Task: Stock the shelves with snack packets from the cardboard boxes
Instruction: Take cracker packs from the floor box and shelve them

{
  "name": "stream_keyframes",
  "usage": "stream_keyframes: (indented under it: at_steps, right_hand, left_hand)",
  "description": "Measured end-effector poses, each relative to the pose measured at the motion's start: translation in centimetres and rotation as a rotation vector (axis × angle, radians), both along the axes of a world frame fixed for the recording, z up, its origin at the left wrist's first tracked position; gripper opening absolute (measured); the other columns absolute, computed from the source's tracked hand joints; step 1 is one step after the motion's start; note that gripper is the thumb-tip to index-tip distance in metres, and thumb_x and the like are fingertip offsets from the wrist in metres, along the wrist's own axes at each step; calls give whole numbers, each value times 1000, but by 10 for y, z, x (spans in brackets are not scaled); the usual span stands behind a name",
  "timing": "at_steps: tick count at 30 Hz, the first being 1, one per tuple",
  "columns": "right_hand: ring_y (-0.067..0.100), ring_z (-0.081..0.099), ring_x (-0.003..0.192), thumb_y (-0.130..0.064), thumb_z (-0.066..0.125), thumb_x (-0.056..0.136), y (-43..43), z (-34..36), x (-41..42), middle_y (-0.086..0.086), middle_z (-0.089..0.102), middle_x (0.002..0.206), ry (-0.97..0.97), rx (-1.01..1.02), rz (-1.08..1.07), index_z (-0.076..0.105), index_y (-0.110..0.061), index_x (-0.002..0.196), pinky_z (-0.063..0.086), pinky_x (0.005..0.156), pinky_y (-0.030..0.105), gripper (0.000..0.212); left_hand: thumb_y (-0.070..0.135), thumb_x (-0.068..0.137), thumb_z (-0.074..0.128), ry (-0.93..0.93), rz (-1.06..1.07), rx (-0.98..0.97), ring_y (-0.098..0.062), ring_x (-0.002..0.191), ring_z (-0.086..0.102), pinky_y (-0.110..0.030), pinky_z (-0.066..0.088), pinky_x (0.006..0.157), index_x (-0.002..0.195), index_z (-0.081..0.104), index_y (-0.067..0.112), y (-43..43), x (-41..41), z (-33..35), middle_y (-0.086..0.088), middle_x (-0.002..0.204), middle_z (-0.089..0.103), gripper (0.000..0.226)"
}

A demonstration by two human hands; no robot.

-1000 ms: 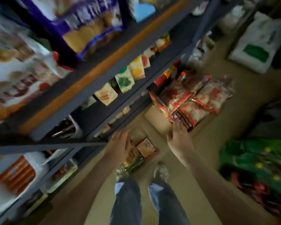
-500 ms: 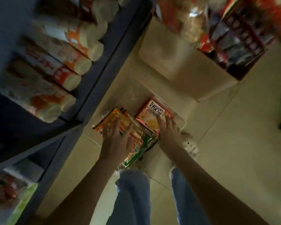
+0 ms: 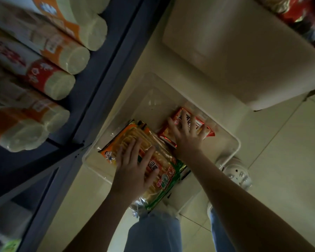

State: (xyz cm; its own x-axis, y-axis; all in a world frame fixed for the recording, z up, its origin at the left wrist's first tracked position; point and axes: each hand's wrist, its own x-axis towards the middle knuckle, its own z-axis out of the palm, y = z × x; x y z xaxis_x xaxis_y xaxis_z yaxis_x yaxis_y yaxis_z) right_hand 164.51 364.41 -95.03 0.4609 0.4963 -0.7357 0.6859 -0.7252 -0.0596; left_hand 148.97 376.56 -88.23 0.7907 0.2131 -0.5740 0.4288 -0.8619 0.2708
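A clear plastic bin (image 3: 237,143) sits on the floor beside the shelf and holds two kinds of snack packets. A long orange-and-green packet of wafers (image 3: 133,132) lies on the bin's near side. My left hand (image 3: 133,171) rests flat on it with fingers spread. A smaller red packet (image 3: 166,134) lies to its right. My right hand (image 3: 186,137) presses on that one, fingers splayed over its label. Neither hand visibly curls round a packet.
A pale cardboard box (image 3: 225,51) stands beyond the bin, with red packets (image 3: 302,17) showing at its far edge. The dark metal shelf frame (image 3: 115,62) runs along the left, stocked with wrapped cracker rolls (image 3: 71,60). My shoe (image 3: 238,174) is by the bin's corner.
I have bent down from the shelves to the bin. Both hands dropped onto the packets, and the right hand has slid further over the red packet.
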Motion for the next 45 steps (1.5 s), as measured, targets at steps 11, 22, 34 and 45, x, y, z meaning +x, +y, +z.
stream_keyframes:
  at_steps: [11, 22, 34, 45]
  right_hand:
    - [43, 15, 138, -43, 89, 44, -11, 18, 0, 18, 12, 152, -82, 179, -59, 36, -21, 123, 17, 100, 74, 97]
    - [35, 12, 140, -46, 77, 70, -46, 44, 36, 14, 4, 155, 197, 374, -67, 14, -29, 134, 16, 115, 52, 91]
    - [18, -20, 145, -57, 75, 67, -47, 130, 39, -25, -28, 148, 514, 697, -452, -3, -64, 140, 6, 117, 55, 107]
    - [7, 46, 129, 2, 65, 85, -4, 459, 116, -6, 49, 141, 859, 1091, -923, 50, -27, 133, 41, 98, 19, 59]
  left_hand:
    - [57, 93, 31, -52, 104, -68, -31, 129, 31, -53, 29, 103, 132, 44, 29, -1, 8, 8, -16, 139, 44, 50]
    - [56, 84, 58, 340, 360, -483, -23, 111, 55, -45, 44, 98, 120, 53, 22, -24, 124, -13, -2, 116, 62, 50]
    - [31, 87, 68, 84, 899, -744, -17, 95, 68, -40, 54, 85, 115, 59, 25, -2, 101, 97, 5, 101, 70, 30]
    - [41, 80, 76, -337, 873, -851, -1, 117, 57, -30, 48, 96, 136, 34, 46, 40, 155, 412, 27, 123, 59, 71]
